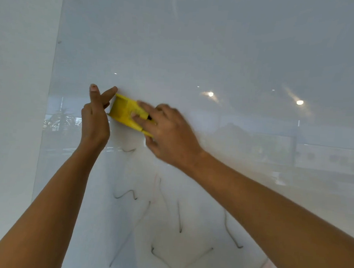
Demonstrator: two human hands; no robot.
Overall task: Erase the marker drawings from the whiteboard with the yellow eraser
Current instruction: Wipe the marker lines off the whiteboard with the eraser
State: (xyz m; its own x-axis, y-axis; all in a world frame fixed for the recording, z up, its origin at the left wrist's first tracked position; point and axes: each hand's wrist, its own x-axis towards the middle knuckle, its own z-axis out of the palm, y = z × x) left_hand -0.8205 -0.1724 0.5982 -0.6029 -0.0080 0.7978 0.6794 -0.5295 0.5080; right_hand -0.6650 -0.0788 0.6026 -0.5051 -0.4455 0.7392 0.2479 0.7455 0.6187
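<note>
No legible text, label, brand or number anywhere. Whiteboard [217,54] carries only faint marker squiggles [125,194] toward its lower edge — loose strokes, not letters. Yellow eraser [125,110] — plain face, no print readable.

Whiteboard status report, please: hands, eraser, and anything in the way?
Right hand gripping yellow eraser, pressed on whiteboard. Left hand beside it, fingers extended. Marker drawings remain below. Nothing in the way.
</note>
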